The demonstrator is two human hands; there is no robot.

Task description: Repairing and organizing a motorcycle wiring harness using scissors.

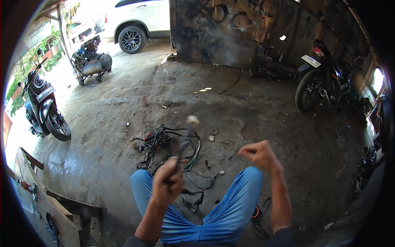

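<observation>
My left hand [168,181] is closed around a dark cable [186,142] that points up and away from me. At its far end is a whitish connector [192,120], blurred by motion. Off to the right and raised, my right hand [262,154] pinches a thin dark piece [234,155], too small and blurred to name. The two hands are apart. Beyond my knees a tangled wiring harness [158,138] lies on the ground, and its loose wires run back between my legs. Whether the held cable joins this harness I cannot tell.
Around the harness lie a pale connector [211,138] and a small ring [214,132]. A scooter [45,107] and an air compressor [92,66] stand left, a motorcycle [321,80] far right, a white car [144,20] behind. A wooden bench [61,206] is near left.
</observation>
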